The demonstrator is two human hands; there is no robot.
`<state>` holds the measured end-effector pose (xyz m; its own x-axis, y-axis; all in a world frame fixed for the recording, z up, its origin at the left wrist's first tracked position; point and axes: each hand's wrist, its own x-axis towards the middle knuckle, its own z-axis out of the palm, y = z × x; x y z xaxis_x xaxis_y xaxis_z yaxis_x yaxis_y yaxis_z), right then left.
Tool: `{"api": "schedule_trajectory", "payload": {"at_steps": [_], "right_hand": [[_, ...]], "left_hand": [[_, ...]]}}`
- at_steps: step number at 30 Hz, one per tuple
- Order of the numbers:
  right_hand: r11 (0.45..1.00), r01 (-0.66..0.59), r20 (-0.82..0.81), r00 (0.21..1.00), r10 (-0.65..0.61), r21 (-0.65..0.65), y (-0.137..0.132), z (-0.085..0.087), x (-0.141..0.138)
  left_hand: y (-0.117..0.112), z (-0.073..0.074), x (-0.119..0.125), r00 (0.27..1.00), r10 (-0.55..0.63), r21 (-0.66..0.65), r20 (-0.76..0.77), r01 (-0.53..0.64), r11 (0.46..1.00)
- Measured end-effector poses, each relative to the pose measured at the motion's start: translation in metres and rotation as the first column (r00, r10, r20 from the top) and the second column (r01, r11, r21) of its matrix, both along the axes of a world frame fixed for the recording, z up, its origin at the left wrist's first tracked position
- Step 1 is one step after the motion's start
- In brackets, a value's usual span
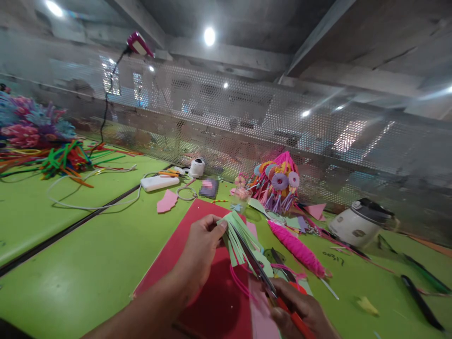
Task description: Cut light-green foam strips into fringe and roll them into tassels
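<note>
My left hand is closed on a folded piece of light green paper, cut into a fringe of strips, and holds it above a red sheet. My right hand grips red-handled scissors, whose blades reach up into the green strips. A pink cord loops under the paper. Both hands hover over the green table.
A pink yarn bundle lies to the right of the hands, a cluster of colourful paper flowers behind it. A white rice cooker stands at the right, a white power strip and cables at the left, pipe cleaners far left. A mesh screen runs along the back.
</note>
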<state>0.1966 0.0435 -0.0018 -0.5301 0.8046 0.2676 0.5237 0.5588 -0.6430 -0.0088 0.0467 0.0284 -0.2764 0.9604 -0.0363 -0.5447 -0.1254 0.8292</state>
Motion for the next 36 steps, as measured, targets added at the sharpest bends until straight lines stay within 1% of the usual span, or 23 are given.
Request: {"api": "schedule_trajectory", "payload": {"at_steps": [6,11,15,18,23,26,28,31,36], "right_hand": [[0.998,-0.011,0.016,1.0,0.012,-0.06,0.0,-0.001,0.0],[0.998,0.01,-0.006,1.0,-0.01,-0.058,-0.001,-0.003,0.0],[0.996,0.031,-0.014,0.999,-0.033,-0.089,-0.005,0.001,-0.003],[0.985,0.035,-0.034,0.999,-0.041,-0.17,-0.008,0.007,-0.005],[0.945,-0.016,-0.118,0.993,-0.024,-0.328,-0.01,0.011,-0.007],[0.886,-0.044,-0.15,0.988,-0.029,-0.461,-0.01,0.011,-0.007],[0.849,-0.04,-0.15,0.988,-0.047,-0.527,-0.011,0.012,-0.007],[0.817,-0.031,-0.153,0.986,-0.071,-0.575,-0.01,0.013,-0.006],[0.772,-0.088,-0.19,0.981,-0.043,-0.63,-0.011,0.015,-0.004]], "left_hand": [[-0.002,0.0,0.0,1.0,-0.013,-0.006,-0.001,0.013,1.0],[-0.002,0.0,-0.001,1.0,-0.027,-0.011,0.003,0.027,1.0],[-0.001,-0.002,-0.002,0.999,-0.033,-0.023,0.007,0.034,0.999],[-0.001,-0.003,-0.004,0.999,-0.048,-0.017,0.002,0.048,0.999],[0.0,-0.002,-0.008,0.995,-0.096,0.009,-0.01,0.096,0.995],[0.001,-0.002,-0.011,0.991,-0.135,0.007,0.006,0.135,0.991],[0.002,-0.003,-0.013,0.987,-0.158,-0.003,0.026,0.158,0.987],[0.005,-0.005,-0.016,0.982,-0.181,-0.029,0.046,0.182,0.983],[0.008,-0.009,-0.021,0.975,-0.218,-0.051,0.042,0.22,0.974]]}}
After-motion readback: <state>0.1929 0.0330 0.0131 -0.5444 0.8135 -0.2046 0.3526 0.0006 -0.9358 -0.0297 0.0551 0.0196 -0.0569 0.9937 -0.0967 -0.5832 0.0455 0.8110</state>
